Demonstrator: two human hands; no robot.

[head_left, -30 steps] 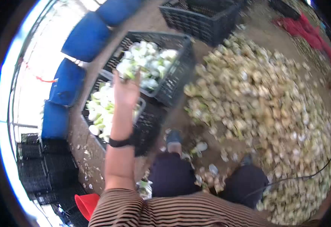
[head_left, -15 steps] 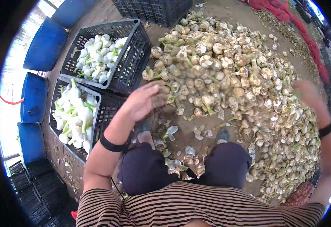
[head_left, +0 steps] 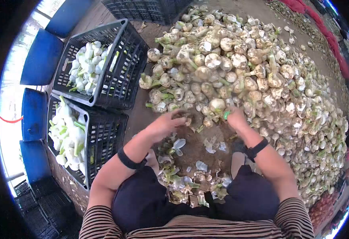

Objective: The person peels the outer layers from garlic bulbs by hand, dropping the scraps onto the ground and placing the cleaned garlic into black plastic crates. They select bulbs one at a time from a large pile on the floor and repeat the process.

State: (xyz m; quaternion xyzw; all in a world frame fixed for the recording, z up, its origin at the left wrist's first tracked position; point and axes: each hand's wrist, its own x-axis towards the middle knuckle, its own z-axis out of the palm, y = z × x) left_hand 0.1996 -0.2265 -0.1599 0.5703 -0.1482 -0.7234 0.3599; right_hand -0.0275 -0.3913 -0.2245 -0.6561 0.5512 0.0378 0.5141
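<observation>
My left hand is low in front of the garlic heap, its fingers bent and apart around a blurred brownish piece. At the near edge of the heap, my right hand has its fingers drawn together. Something small and bright green shows at those fingers; I cannot tell what it is. A pale garlic bulb lies right beside the right fingertips. The large heap of unpeeled garlic bulbs, earthy and with short stems, spreads ahead and to the right.
Two black crates, a far one and a near one, hold clean white garlic on the left. Another dark crate stands beyond. Loose skins litter the floor between my feet. Blue panels line the left; red netting lies far right.
My left hand has moved down and right, away from the crates. My right hand has swung inward from the far right to the heap's near edge. The view has shifted slightly.
</observation>
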